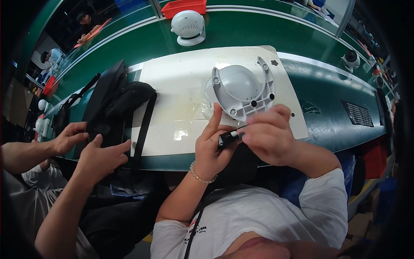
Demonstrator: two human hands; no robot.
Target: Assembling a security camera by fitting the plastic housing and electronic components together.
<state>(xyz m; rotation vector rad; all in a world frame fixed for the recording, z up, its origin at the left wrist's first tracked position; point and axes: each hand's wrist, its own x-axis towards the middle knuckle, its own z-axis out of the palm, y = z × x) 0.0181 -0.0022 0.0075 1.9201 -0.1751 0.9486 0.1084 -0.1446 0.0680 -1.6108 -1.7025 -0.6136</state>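
Observation:
My left hand (214, 149), with a beaded bracelet at the wrist, grips a small black piece (225, 139) that has a white part at its end. The index finger points up, away from the piece. Against that end my right hand (271, 136) is closed in a pinch, a little blurred; what its fingertips hold is too small to make out. Just beyond both hands lies a white plastic housing (241, 82) with a rounded dome. Its U-shaped bracket (222, 93) faces up, showing round sockets and black round spots along the curved edge.
A white board (168, 116) with pieces of clear tape covers the green table. On the left a co-worker's hands (101, 155) are beside a black bag (129, 99) with a strap. A finished-looking white device (188, 26) and red tray (183, 6) stand behind; a black mesh piece (358, 113) lies right.

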